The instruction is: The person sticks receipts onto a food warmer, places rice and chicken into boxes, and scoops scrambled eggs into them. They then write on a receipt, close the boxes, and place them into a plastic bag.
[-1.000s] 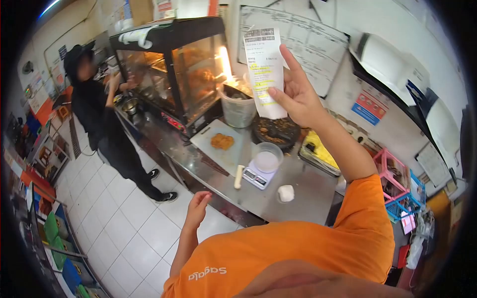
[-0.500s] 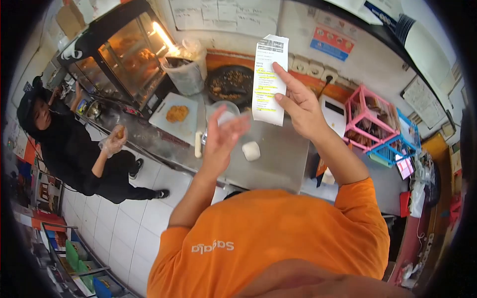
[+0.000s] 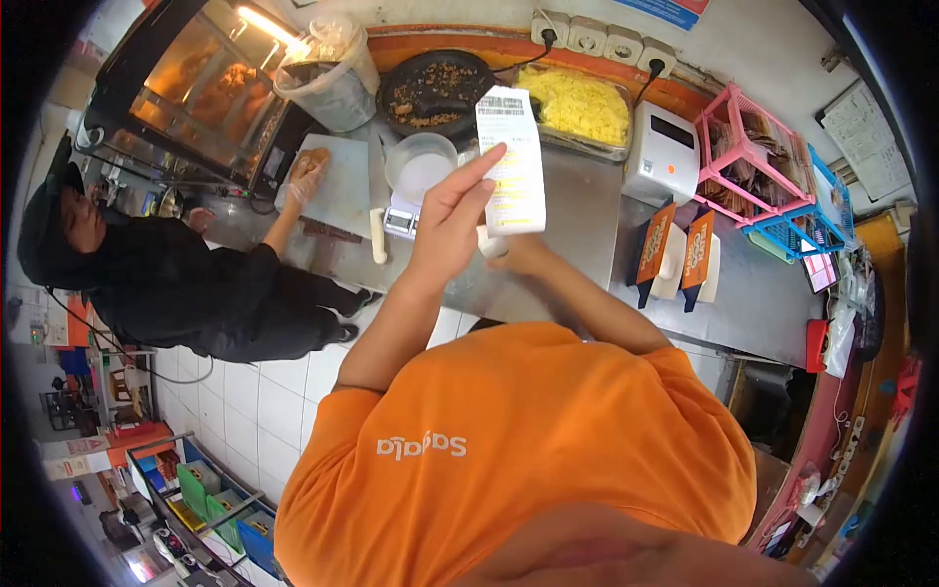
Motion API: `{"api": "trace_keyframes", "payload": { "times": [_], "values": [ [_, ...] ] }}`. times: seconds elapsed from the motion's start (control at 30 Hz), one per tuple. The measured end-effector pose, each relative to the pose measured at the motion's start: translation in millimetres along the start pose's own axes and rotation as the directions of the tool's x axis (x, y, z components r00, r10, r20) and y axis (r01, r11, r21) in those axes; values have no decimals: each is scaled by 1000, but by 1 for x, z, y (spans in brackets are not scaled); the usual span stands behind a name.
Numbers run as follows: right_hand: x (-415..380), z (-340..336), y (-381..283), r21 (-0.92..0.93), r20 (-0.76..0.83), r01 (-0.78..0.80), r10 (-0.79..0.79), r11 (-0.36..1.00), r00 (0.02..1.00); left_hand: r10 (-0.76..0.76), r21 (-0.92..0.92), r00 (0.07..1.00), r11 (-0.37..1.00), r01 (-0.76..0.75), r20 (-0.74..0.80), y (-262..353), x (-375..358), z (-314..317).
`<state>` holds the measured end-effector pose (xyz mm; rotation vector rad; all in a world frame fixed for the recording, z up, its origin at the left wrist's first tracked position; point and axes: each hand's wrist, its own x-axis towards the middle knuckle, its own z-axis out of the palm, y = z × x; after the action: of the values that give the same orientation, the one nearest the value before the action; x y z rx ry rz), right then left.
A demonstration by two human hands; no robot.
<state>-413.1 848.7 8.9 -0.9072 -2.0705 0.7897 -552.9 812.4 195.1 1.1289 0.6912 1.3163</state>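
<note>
My left hand (image 3: pixel 452 210) is closed on a printed receipt (image 3: pixel 516 186) with yellow highlighted lines, held upright over the metal counter. My right hand (image 3: pixel 518 256) reaches in below the receipt, its fingers at a small white rounded object (image 3: pixel 486 243). The receipt and my left hand partly cover that object, and its kind does not show. Left of my left hand, a clear plastic bowl (image 3: pixel 421 161) sits on a digital kitchen scale (image 3: pixel 401 221). A white-handled utensil (image 3: pixel 378 237) lies beside the scale.
Behind stand a black pan (image 3: pixel 435 93) with browned bits and a tray of yellow rice (image 3: pixel 577 108). To the right are a white printer (image 3: pixel 660 152), orange-black boxes (image 3: pixel 675 249) and a pink basket (image 3: pixel 748 157). At left, a gloved co-worker (image 3: pixel 166 264) handles fried food on a cutting board (image 3: pixel 337 191).
The receipt has passed from my right hand to my left. My right hand has come down to the white object. The view has shifted, and the co-worker's gloved hand has reached the board.
</note>
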Motion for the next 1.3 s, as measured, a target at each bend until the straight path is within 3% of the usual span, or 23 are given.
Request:
{"api": "trace_keyframes", "payload": {
  "times": [0.03,0.07,0.2,0.3,0.37,0.5,0.57,0.63,0.7,0.73,0.8,0.83,0.87,0.9,0.97,1.0,1.03,1.1,1.13,1.2,1.23,1.3],
  "values": [
    [-3,17,14,-68,34,-107,110,992,993,-68,-141,998,988,67,-4,2,3,-2],
    [-8,25,23,-141,59,-225,235,964,970,-83,-115,996,990,85,29,-1,7,-5],
    [-13,25,28,-43,73,-350,352,936,933,-103,-140,990,983,115,92,-10,22,-9],
    [-35,17,22,-184,85,-442,463,878,882,-166,-160,975,969,189,146,-19,30,-10],
    [-48,1,-2,-408,96,-567,651,716,753,-193,-173,966,959,223,172,-22,34,-6],
    [-64,-3,-9,-424,59,-606,689,672,722,-260,-169,937,938,302,231,-32,39,3],
    [-59,3,14,-535,117,-313,435,785,893,-289,-166,924,928,335,251,-38,50,17],
    [-51,-2,26,-415,150,-319,410,852,900,-341,-142,917,917,373,208,-42,60,36],
    [-45,13,78,-174,143,-275,301,946,943,-328,-153,925,921,358,193,-48,66,36],
    [-42,-9,67,-180,117,-305,329,935,937,-329,-156,924,920,360,193,-48,68,38],
    [-39,-61,35,-166,331,-469,497,867,802,-272,-163,952,942,293,144,-49,61,48],
    [-46,-79,32,-170,339,-463,493,870,801,-267,-166,954,943,288,134,-50,58,52],
    [-58,-98,31,263,266,-560,499,785,825,-247,-158,962,951,264,120,-50,55,56],
    [-70,-119,29,650,197,-518,534,556,822,-227,-150,968,959,241,105,-50,53,62],
    [-94,-179,18,809,103,-440,642,390,759,-211,-156,977,964,215,43,-56,46,80],
    [-114,-200,30,920,81,-298,622,253,779,-196,-152,980,968,198,25,-60,40,90],
    [-133,-220,42,984,57,-146,608,98,792,-181,-148,983,972,180,8,-64,35,100],
    [-150,-255,47,995,-18,-43,606,85,795,-178,-164,983,972,167,-53,-77,24,118],
    [-154,-265,52,995,8,-63,590,73,807,-185,-184,979,968,168,-83,-84,19,128],
    [-163,-278,60,979,-47,-103,678,179,733,-163,-183,978,973,139,-127,-92,7,145],
    [-165,-282,63,979,-16,-125,669,163,743,-154,-185,978,975,126,-140,-95,1,152],
    [-160,-286,66,991,-30,-78,743,111,668,-128,-181,976,979,96,-174,-97,-13,163]
  ]
}}
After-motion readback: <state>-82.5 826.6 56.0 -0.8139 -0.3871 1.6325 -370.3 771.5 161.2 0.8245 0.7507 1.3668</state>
